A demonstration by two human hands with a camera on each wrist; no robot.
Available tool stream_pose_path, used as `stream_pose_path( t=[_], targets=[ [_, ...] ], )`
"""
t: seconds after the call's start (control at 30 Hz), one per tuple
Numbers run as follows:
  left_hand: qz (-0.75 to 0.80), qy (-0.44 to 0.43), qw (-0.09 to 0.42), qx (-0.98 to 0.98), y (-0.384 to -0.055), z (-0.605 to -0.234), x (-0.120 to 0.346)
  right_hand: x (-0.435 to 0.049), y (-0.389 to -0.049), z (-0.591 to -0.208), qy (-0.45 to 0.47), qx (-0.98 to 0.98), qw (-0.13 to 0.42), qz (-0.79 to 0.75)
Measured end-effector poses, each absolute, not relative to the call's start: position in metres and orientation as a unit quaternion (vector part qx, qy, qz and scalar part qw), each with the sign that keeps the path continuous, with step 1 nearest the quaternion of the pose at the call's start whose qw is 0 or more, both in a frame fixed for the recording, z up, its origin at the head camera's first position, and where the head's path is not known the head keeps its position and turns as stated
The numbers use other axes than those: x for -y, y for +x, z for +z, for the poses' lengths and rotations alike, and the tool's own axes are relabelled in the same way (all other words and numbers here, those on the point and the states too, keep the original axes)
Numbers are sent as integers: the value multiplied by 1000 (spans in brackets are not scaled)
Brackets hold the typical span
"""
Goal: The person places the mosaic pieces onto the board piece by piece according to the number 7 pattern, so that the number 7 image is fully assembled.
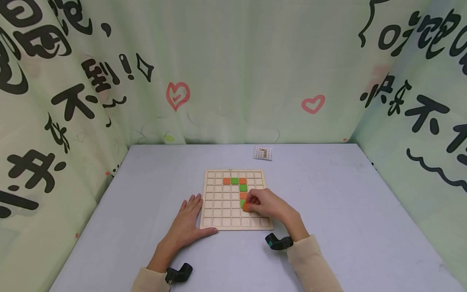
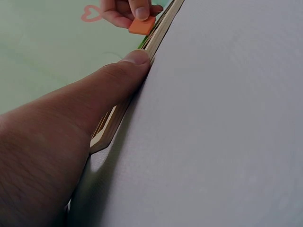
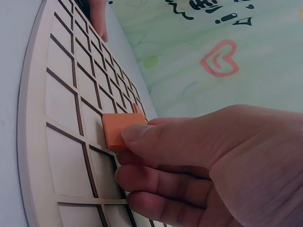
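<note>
A square wooden grid board (image 1: 221,211) lies on the table with orange and green tiles set in some of its cells. Three tiles form a row near the top, and others run down a column from the row's right end. My right hand (image 1: 268,203) pinches an orange square tile (image 3: 116,130) between thumb and fingers, close over the board just below the lowest green tile (image 1: 242,203). My left hand (image 1: 187,223) rests at the board's lower left corner, its fingers extended along the left side and its thumb (image 2: 111,82) on the near edge.
Behind the board, a small card (image 1: 262,153) printed with a coloured grid pattern lies near the far edge of the white table (image 1: 164,178). Pale green curtains (image 1: 240,73) with black writing and red hearts hang around the table. A dark wrist device (image 1: 279,242) sits at each sleeve.
</note>
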State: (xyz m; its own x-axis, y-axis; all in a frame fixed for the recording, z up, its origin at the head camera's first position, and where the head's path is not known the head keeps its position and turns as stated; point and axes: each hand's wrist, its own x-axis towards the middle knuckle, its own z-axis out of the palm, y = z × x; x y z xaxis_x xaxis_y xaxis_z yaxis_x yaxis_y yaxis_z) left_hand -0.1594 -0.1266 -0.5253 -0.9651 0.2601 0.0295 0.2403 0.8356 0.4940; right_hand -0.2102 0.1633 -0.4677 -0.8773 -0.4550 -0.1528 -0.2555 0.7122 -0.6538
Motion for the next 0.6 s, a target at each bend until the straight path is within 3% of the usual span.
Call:
stream_pose_path(
  t=[0.6],
  targets=[
    [255,133,19,-958,-161,-528,127,-157,-208,-471,-230,-908,158,-312]
  ],
)
